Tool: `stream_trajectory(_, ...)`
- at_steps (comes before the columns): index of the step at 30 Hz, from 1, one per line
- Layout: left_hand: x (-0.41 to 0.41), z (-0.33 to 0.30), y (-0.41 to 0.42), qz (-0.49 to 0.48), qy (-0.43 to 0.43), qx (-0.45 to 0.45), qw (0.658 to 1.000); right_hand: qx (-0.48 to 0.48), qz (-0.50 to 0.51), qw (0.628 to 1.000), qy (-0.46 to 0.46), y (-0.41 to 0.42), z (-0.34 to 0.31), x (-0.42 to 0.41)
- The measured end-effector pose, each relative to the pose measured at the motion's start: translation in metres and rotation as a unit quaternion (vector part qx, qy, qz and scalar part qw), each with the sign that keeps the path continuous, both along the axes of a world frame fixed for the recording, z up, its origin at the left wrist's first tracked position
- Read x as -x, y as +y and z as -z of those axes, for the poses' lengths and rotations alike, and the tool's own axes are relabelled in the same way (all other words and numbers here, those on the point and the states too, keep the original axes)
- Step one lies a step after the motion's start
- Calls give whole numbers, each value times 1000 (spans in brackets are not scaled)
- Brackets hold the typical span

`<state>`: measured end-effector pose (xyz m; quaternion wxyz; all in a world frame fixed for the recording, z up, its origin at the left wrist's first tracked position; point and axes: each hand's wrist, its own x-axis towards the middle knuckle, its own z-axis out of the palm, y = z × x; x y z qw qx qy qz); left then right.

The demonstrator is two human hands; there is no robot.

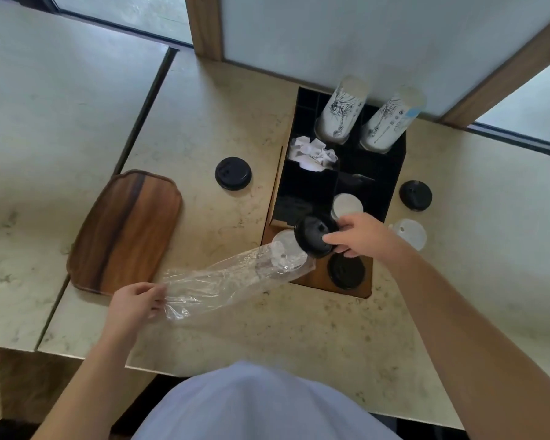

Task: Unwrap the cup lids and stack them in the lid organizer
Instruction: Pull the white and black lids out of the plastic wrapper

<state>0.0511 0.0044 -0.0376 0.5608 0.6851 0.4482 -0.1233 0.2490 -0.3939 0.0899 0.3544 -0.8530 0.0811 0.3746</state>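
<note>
Two grips are active. The right hand (pixel 354 233) pinches a black lid (pixel 315 236) by its rim, thumb and fingers curled around the near edge, and holds it tilted above the front of the lid organizer (pixel 391 173). The left hand (pixel 137 301) pinches the tail end of the clear plastic sleeve (pixel 229 281), which runs slack across the counter (pixel 299 338) toward the organizer. The sleeve's open mouth lies over a white lid (pixel 288 249) at the organizer's front left slot.

Location of the other task items: one black lid in slot (pixel 346 270) sits at the front right, a second white lid (pixel 346 207) sits just behind the held lid, and three loose lids rest on the counter: a black lid at left (pixel 233 173), a black lid at right (pixel 415 195) and a translucent lid (pixel 410 233) near the right forearm.

Probable faults from this state:

1. Slip. The held lid is gripped at one edge only. A loosened pinch would likely drop it onto the slots below, edge down.
2. Snag. A pull on the sleeve could drag the white lid beneath its mouth out of its slot.
3. Mis-sort. Black and white lids occupy adjacent slots; a tilted release could seat the lid across two.
4. Knock. The right forearm passes close to the translucent lid and could sweep it along the counter.

The wooden tray (pixel 124 233) lies well apart and poses no risk.
</note>
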Motion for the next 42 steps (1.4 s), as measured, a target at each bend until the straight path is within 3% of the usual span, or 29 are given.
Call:
stream_trajectory(4, 2, -2, -4, -5, -7, -9, 1000, 95, -19, 979, -178, 22, 8, -15)
stream_trajectory(10, 1, -6, -14, -22, -6, -40, 999, 199, -76, 937, -277, 54, 34, -21)
stream_trajectory(28, -3, -7, -29, 0, 42, -122, 992, 287, -290, 853, -326, 71, 73, -41)
stream_trajectory(37, -2, -11, -32, -2, 26, -124, 992, 262, -302, 868, -295, 61, 70, -36)
stream_trajectory(42, -1, -12, -34, -14, 25, -123, 992, 181, -233, 921, -253, 61, 64, -31)
